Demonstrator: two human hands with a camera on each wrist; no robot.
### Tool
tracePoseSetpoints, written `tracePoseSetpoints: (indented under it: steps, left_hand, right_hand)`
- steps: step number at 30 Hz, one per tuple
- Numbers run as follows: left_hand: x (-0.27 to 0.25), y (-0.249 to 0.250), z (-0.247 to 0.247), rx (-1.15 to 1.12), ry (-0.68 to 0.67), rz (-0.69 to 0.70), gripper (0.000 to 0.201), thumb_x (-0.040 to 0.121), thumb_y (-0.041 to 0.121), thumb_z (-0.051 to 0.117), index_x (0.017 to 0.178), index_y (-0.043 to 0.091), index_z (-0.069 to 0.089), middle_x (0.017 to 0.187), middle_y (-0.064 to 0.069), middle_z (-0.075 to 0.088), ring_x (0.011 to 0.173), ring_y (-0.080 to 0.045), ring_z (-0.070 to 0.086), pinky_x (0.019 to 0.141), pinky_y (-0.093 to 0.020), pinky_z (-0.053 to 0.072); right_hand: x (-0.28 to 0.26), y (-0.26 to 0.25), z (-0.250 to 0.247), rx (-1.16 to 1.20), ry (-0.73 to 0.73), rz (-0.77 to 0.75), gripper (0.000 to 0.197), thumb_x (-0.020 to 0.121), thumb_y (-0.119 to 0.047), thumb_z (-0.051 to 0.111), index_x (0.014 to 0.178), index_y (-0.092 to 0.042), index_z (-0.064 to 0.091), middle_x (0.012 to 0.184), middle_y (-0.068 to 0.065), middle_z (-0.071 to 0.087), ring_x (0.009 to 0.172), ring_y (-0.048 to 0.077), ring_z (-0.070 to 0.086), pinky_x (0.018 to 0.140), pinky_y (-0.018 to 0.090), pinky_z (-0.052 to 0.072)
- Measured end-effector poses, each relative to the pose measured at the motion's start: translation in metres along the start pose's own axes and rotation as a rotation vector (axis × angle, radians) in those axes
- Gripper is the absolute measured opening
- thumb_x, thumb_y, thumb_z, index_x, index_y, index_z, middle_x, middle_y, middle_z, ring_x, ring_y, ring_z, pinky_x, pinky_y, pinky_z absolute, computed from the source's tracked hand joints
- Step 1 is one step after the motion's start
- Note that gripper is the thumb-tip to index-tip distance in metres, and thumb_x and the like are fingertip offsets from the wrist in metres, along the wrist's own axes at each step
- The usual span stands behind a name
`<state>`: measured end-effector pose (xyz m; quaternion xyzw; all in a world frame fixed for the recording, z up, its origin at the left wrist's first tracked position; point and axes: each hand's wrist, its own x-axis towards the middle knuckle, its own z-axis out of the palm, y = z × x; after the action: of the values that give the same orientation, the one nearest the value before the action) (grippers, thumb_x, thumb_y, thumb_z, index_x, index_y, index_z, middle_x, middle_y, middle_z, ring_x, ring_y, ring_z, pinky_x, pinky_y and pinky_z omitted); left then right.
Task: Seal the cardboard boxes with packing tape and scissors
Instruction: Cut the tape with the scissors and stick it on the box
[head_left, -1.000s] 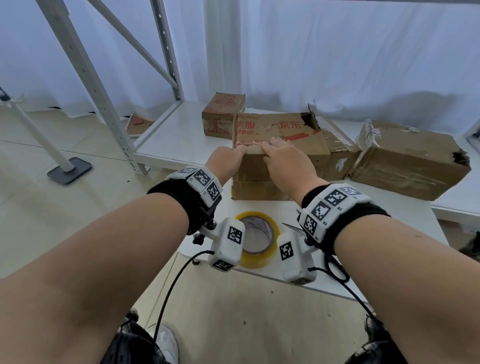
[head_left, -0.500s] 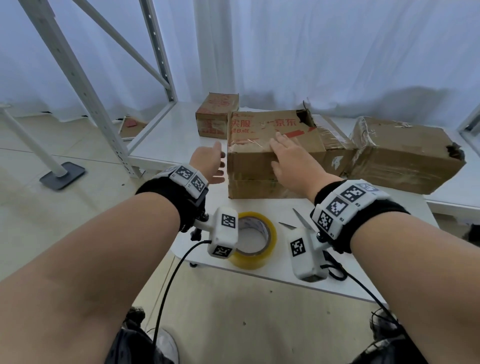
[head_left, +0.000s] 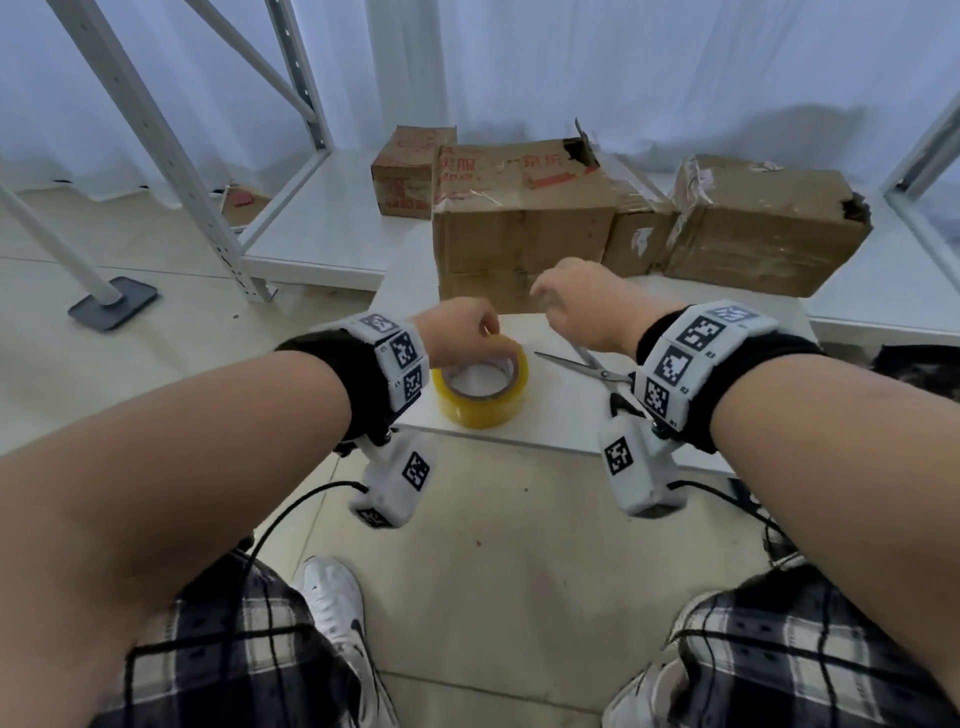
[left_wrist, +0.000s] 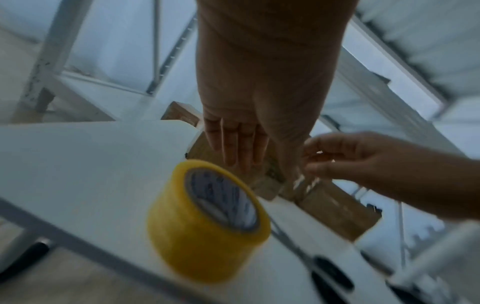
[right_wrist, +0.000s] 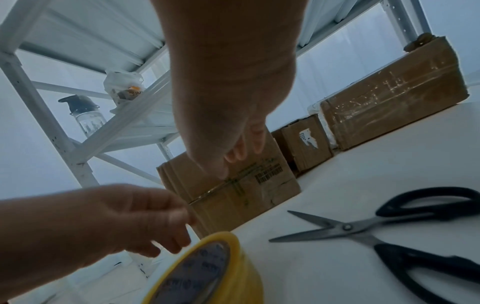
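A yellow roll of packing tape (head_left: 483, 395) lies flat near the front edge of the white table (head_left: 571, 421). To its right lie black-handled scissors (head_left: 587, 364), blades apart. Behind both stands a worn cardboard box (head_left: 519, 234) with red print on top. My left hand (head_left: 462, 332) hovers over the far rim of the roll, its fingers (left_wrist: 239, 148) fairly straight and holding nothing. My right hand (head_left: 571, 296) hangs in front of the box and above the scissors' blades, fingers loosely curled and empty. The right wrist view shows the scissors (right_wrist: 389, 226) and the tape (right_wrist: 207, 273) below both hands.
Three more cardboard boxes stand behind: a small one (head_left: 410, 171) at the left, a small one (head_left: 639, 244) and a large torn one (head_left: 763, 228) at the right. A white shelf post (head_left: 156, 130) rises left. A stand's base (head_left: 111, 309) sits on the floor.
Both hands have left the top of the printed box and drawn back toward me. The left one now hovers over the tape roll, the right one above the scissors.
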<state>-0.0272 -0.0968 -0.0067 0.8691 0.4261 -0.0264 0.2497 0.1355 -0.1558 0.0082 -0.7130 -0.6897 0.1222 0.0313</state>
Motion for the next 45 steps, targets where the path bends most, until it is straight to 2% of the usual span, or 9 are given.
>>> tracePoseSetpoints:
  steps: [3,5,9,14,18,23,34,40,45]
  left_hand:
    - [-0.007,0.005,0.026,0.248,-0.247,0.02,0.058,0.083,0.051,0.066,0.122,0.008,0.056,0.115,-0.003,0.057,0.108,-0.026,0.056,0.089,-0.033,0.044]
    - [-0.009,0.006,0.033,0.459,-0.34,0.015,0.047,0.086,0.043,0.065,0.116,0.006,0.058,0.108,-0.007,0.056,0.108,-0.03,0.056,0.089,-0.037,0.045]
    - [-0.01,0.007,0.003,0.253,-0.18,0.094,0.012,0.091,0.02,0.057,0.09,0.009,0.058,0.087,-0.01,0.051,0.078,-0.024,0.049,0.068,-0.032,0.04]
    - [-0.018,0.008,-0.038,-0.195,0.03,0.104,0.022,0.087,0.025,0.066,0.099,0.007,0.067,0.091,-0.008,0.062,0.08,-0.018,0.054,0.072,-0.033,0.047]
    - [-0.021,0.011,-0.049,-0.334,0.1,0.081,0.022,0.087,0.023,0.066,0.098,0.004,0.067,0.095,-0.019,0.064,0.078,-0.02,0.054,0.071,-0.034,0.046]
    - [-0.017,0.01,-0.046,-0.415,0.092,0.011,0.031,0.088,0.028,0.066,0.103,0.0,0.067,0.108,-0.026,0.064,0.086,-0.025,0.058,0.089,-0.043,0.052]
    - [-0.008,0.01,-0.04,-0.441,0.068,-0.067,0.032,0.088,0.032,0.066,0.1,0.003,0.068,0.105,-0.02,0.066,0.093,-0.028,0.062,0.091,-0.042,0.053]
    - [-0.01,0.018,-0.038,-0.553,0.068,-0.031,0.027,0.093,0.029,0.06,0.104,0.005,0.064,0.1,-0.011,0.063,0.081,-0.014,0.058,0.067,-0.02,0.051]
    - [-0.014,0.026,-0.04,-0.697,0.018,0.014,0.057,0.087,0.017,0.067,0.134,0.021,0.036,0.116,-0.013,0.058,0.103,-0.027,0.06,0.088,-0.037,0.051]
  right_hand:
    - [-0.013,0.001,0.004,0.04,-0.117,0.076,0.044,0.098,-0.012,0.043,0.141,-0.011,0.041,0.145,0.011,0.041,0.131,0.028,0.041,0.105,0.035,0.034]
    - [-0.019,0.003,0.003,0.105,-0.126,0.101,0.047,0.098,-0.01,0.042,0.144,-0.009,0.037,0.148,0.009,0.04,0.133,0.025,0.04,0.104,0.031,0.033]
    - [-0.019,0.007,-0.005,0.28,-0.127,0.157,0.055,0.093,-0.008,0.05,0.145,-0.007,0.034,0.146,0.011,0.041,0.132,0.025,0.041,0.105,0.034,0.036]
    - [-0.015,0.0,-0.02,0.577,-0.08,0.122,0.076,0.083,-0.008,0.066,0.149,-0.007,0.028,0.148,0.01,0.039,0.133,0.022,0.041,0.104,0.029,0.037]
    - [-0.01,-0.011,-0.024,0.704,0.008,0.037,0.057,0.079,-0.008,0.07,0.132,-0.006,0.051,0.125,0.015,0.06,0.117,0.028,0.056,0.103,0.042,0.045]
    - [-0.007,-0.02,-0.021,0.684,0.136,-0.026,0.052,0.081,-0.006,0.068,0.131,-0.002,0.054,0.119,0.009,0.06,0.111,0.022,0.058,0.098,0.04,0.05]
    - [0.004,-0.02,-0.01,0.648,0.284,-0.026,0.01,0.09,-0.007,0.063,0.097,-0.011,0.068,0.091,0.003,0.064,0.085,0.014,0.063,0.066,0.017,0.055]
    - [0.009,-0.015,-0.015,0.454,0.446,0.019,0.011,0.091,-0.013,0.059,0.082,-0.016,0.066,0.086,-0.001,0.062,0.085,0.013,0.057,0.081,0.028,0.049]
    - [0.01,-0.011,-0.021,0.408,0.497,0.061,0.01,0.093,-0.013,0.055,0.091,-0.012,0.065,0.089,0.001,0.06,0.088,0.018,0.057,0.084,0.037,0.05]
